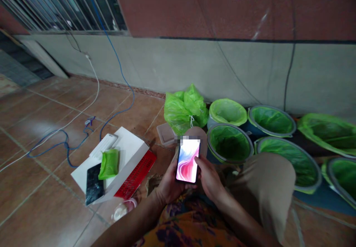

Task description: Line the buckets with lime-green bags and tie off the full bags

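Observation:
A smartphone [188, 161] with a lit screen of pink, red and blue swirls is held upright in front of my lap. My left hand [170, 184] wraps round its left side and lower back. On the other side, my right hand [209, 176] grips the right edge, its thumb resting at the screen's border. The fingers behind the phone are mostly hidden. My knee in beige trousers [268, 180] is raised on the right.
Several bins with green liners, such as one bin [230, 143], stand at the right. A tied green bag [183, 109] leans by the wall. At left, a white and red box [130, 150] carries a black tablet-like slab [94, 184] and green packet [109, 164]. A blue cable [66, 143] crosses the tiles.

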